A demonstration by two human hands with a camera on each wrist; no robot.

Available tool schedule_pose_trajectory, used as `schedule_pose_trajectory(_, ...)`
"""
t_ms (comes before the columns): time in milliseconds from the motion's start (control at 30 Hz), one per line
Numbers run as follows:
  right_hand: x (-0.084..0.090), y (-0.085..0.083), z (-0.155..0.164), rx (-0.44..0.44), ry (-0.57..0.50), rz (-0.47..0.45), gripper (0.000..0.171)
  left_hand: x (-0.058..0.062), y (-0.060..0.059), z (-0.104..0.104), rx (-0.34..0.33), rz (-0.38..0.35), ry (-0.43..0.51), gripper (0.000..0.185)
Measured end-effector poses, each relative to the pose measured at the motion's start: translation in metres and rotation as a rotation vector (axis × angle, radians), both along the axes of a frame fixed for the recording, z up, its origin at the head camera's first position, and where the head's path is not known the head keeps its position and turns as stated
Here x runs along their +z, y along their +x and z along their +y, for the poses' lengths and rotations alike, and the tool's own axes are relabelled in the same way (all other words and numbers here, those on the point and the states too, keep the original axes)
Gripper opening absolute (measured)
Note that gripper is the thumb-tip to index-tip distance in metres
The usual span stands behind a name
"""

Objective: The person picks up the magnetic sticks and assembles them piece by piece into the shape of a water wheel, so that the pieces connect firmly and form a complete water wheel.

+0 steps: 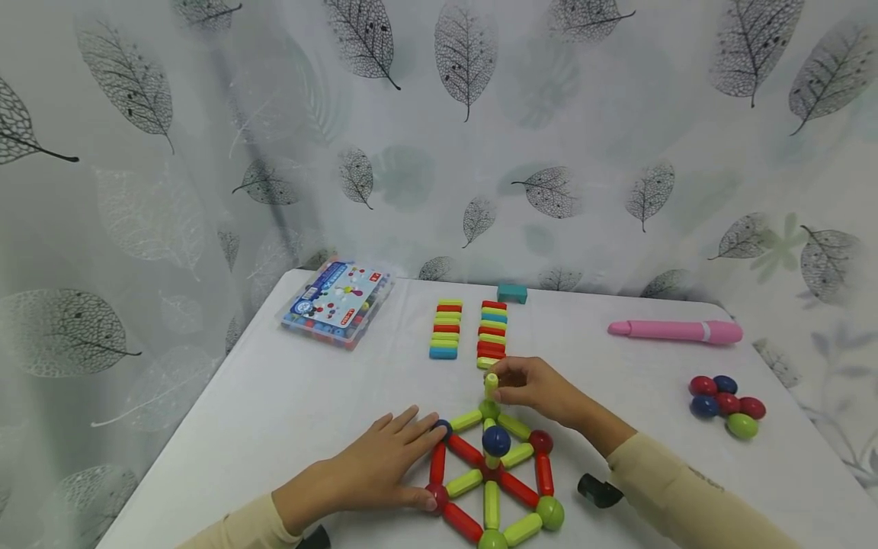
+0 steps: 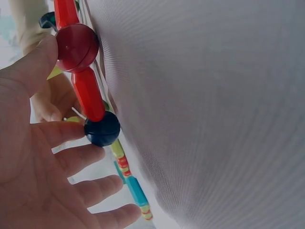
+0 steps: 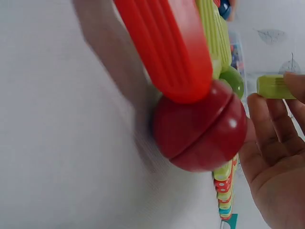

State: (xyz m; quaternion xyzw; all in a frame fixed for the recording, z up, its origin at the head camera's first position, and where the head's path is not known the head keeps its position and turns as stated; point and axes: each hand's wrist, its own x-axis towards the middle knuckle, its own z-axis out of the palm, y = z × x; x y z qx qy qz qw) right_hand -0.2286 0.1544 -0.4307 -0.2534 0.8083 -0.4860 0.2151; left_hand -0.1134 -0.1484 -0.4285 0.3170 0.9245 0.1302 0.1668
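On the table lies a flat hexagonal frame of red rods (image 1: pixel 519 489) and yellow-green rods (image 1: pixel 491 503), joined by coloured balls. A dark blue ball (image 1: pixel 496 441) tops an upright rod at its centre. My right hand (image 1: pixel 538 390) pinches an upright yellow-green rod (image 1: pixel 491 386) between thumb and fingers, right above the green ball (image 1: pixel 489 409) at the frame's far corner. With fingers spread and straight, my left hand (image 1: pixel 380 469) rests along the frame's left side. Its thumb touches a red ball (image 2: pixel 77 47), and its fingertips are at a dark blue ball (image 2: pixel 102 129).
Behind the frame lie two columns of short rods (image 1: pixel 446 329) and a teal block (image 1: pixel 511 293). A clear box of parts (image 1: pixel 336 301) stands back left. A pink pen-shaped thing (image 1: pixel 675 331) and several loose balls (image 1: pixel 727 404) are on the right, with a leaf-patterned curtain (image 1: pixel 411 229) behind.
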Motion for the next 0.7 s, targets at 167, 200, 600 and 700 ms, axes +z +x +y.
schedule_pose_trajectory(167,-0.0041,0.0045,0.0007,0.021,-0.016,-0.009,0.035,-0.0015,-0.0005,-0.0005,0.0,-0.003,0.002,0.094)
schedule_pose_trajectory(200,-0.0045,0.0049,0.0008,0.022,-0.016,-0.01,0.034,-0.0018,-0.0007,-0.0006,0.001,-0.003,0.002,0.094)
schedule_pose_trajectory(600,-0.0073,0.0058,0.0019,0.026,0.002,-0.006,0.033,-0.0012,-0.0002,-0.0001,0.001,-0.003,-0.005,0.094)
schedule_pose_trajectory(700,-0.0079,0.0053,0.0018,0.024,0.01,0.003,0.033,-0.0011,-0.0003,0.0,0.003,-0.001,-0.006,0.094)
